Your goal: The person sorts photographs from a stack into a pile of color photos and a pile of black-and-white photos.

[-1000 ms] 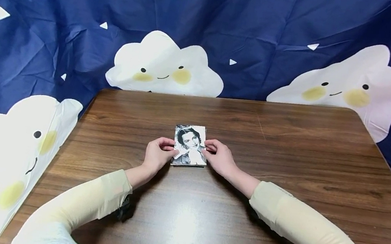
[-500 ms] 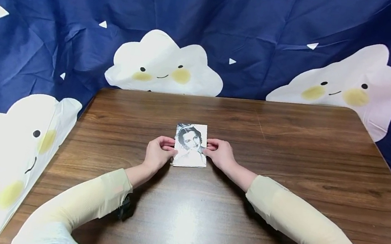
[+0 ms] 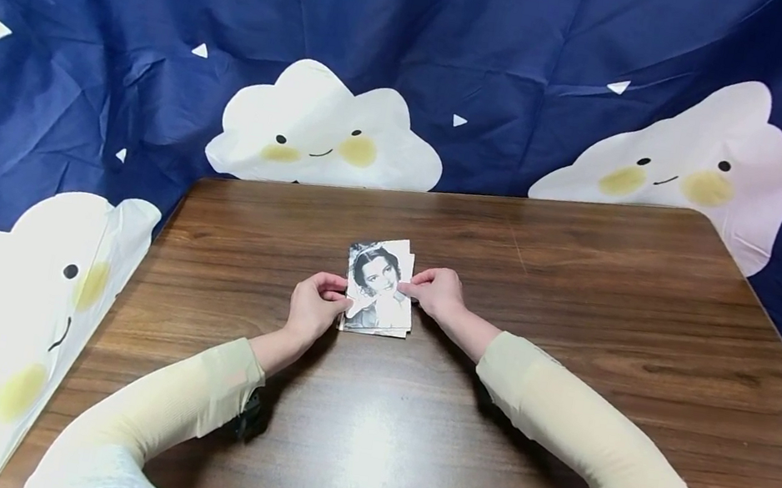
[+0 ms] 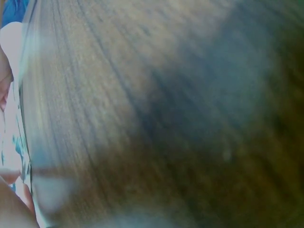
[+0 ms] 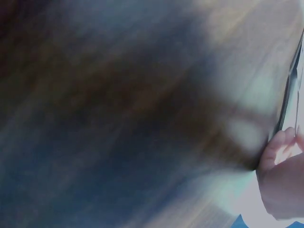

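A small stack of black-and-white photo prints lies near the middle of the table in the head view. The top photo (image 3: 371,296) shows a portrait and sits slightly turned, so the white edge of a print beneath (image 3: 405,314) shows along its right side and bottom. My left hand (image 3: 315,308) pinches the stack's left edge, thumb on top. On the opposite side, my right hand (image 3: 440,292) pinches the top photo's right edge between thumb and fingers. Each wrist view catches only part of its hand, the left hand (image 4: 14,204) and the right hand (image 5: 285,175), beside the prints' edges.
The brown wood-grain table (image 3: 579,306) extends around the stack, with a bright glare patch in front of it. Behind hangs a blue curtain (image 3: 512,43) printed with white clouds. A dark object (image 3: 247,415) shows beneath the left forearm.
My right hand has moved slightly left and away from me. The top photo has shifted out of line, uncovering the right edge of the print below. The left hand stays nearly in place.
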Motion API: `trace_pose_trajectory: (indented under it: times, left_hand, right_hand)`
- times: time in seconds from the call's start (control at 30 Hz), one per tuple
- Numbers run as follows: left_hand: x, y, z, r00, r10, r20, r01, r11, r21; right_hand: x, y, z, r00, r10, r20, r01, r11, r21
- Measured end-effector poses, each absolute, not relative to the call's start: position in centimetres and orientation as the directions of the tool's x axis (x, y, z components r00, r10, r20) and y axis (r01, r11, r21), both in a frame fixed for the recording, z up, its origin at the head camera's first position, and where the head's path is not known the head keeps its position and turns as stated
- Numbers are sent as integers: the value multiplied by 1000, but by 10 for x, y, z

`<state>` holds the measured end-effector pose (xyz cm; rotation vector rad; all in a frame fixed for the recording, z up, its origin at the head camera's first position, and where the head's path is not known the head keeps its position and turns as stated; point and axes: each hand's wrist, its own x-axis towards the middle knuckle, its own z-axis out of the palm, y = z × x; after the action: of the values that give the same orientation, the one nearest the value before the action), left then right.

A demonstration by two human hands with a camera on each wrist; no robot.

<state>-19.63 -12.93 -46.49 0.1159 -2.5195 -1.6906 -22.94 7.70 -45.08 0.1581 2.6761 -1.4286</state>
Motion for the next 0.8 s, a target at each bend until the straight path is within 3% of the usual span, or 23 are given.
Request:
trace_pose_trajectory:
  times: [0.27, 0.57, 0.8]
  left_hand:
    - [-198, -129, -468, -990, -132, 49, -9, 413, 911]
    - [-197, -129, -467, -990, -132, 42, -15, 402, 915]
    - [-196, -128, -467, -990, -131, 45, -10, 390, 921]
  right_hand:
    - [-230, 78, -453, -994, 56, -98, 113, 549, -828]
    - [-225, 76, -449, -999, 29, 37, -10, 632, -775]
    - [-221, 71, -443, -999, 26, -30, 40, 682, -730]
